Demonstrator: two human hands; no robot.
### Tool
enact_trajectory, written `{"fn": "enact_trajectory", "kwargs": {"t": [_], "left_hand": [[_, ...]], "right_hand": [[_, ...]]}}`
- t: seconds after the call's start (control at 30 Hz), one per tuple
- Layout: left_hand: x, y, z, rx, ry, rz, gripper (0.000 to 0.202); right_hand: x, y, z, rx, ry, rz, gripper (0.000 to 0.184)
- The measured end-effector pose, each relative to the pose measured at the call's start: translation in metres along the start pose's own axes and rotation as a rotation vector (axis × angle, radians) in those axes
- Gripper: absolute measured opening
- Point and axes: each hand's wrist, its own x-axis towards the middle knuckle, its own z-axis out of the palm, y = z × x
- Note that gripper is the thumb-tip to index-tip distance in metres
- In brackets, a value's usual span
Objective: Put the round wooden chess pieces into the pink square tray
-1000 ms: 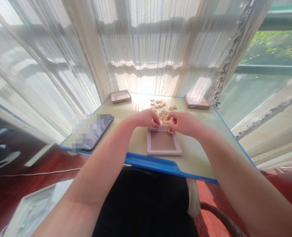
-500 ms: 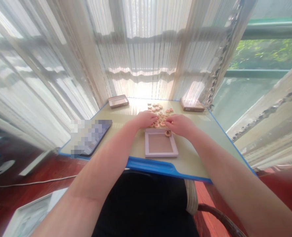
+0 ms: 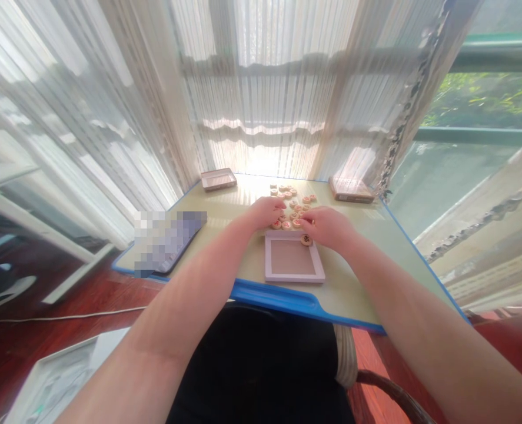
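Note:
Several round wooden Chinese chess pieces (image 3: 286, 225) with red or dark characters lie in a loose cluster on the table. Over the cluster's left side is my left hand (image 3: 266, 212), its fingers loosely bent and a little apart, with pieces below it. My right hand (image 3: 329, 225) is at the near right side, thumb and fingertips closed at the edge of a red-marked piece (image 3: 296, 224). Just in front of the hands lies a shallow white box (image 3: 295, 278). One dark-marked piece (image 3: 305, 240) sits at its far right corner.
A small open box (image 3: 219, 180) stands at the back left and a flat brown box (image 3: 352, 190) at the back right. A dark-edged flat object (image 3: 176, 241), partly pixelated, lies on the left. The table has a blue edge (image 3: 278, 296). Sheer curtains hang behind.
The whole view has shifted slightly. My left hand has drawn a little left and away from the middle pieces, uncovering some. My right hand stays at nearly the same piece.

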Motion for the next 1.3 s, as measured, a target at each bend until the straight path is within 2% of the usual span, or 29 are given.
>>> {"fn": "enact_trajectory", "kwargs": {"t": [0.1,0.2,0.43,0.5,0.6,0.7,0.8,1.0,1.13,1.3], "left_hand": [[-0.002,0.000,-0.002,0.015,-0.013,-0.003,0.035],[-0.001,0.000,-0.004,0.017,-0.016,-0.001,0.028],[0.002,-0.001,-0.001,-0.143,0.075,0.015,0.026],[0.002,0.002,0.000,-0.269,0.117,0.021,0.025],[0.001,0.007,-0.001,-0.578,0.131,0.001,0.029],[-0.002,0.011,-0.001,-0.868,0.073,-0.002,0.033],[-0.005,0.014,-0.002,-1.017,0.020,-0.010,0.037],[-0.008,0.017,-0.003,-1.057,-0.062,-0.023,0.036],[-0.010,0.021,-0.004,-1.051,-0.062,-0.008,0.032],[-0.016,0.024,-0.016,-1.005,-0.117,-0.001,0.038]], "right_hand": [[-0.001,-0.001,-0.002,-0.003,0.018,-0.010,0.032],[-0.001,-0.001,-0.003,0.000,0.021,-0.015,0.032],[-0.001,-0.001,-0.002,0.024,0.058,0.009,0.032],[-0.001,0.000,-0.001,0.074,0.111,0.009,0.028],[0.000,0.001,0.001,0.144,0.206,-0.007,0.027],[0.000,0.001,0.002,0.172,0.260,-0.030,0.032],[0.001,0.001,0.004,0.189,0.284,-0.043,0.034],[0.000,-0.001,0.005,0.191,0.303,-0.077,0.030],[-0.002,-0.004,0.002,0.190,0.339,-0.107,0.029],[-0.004,-0.006,-0.001,0.168,0.376,-0.085,0.025]]}}
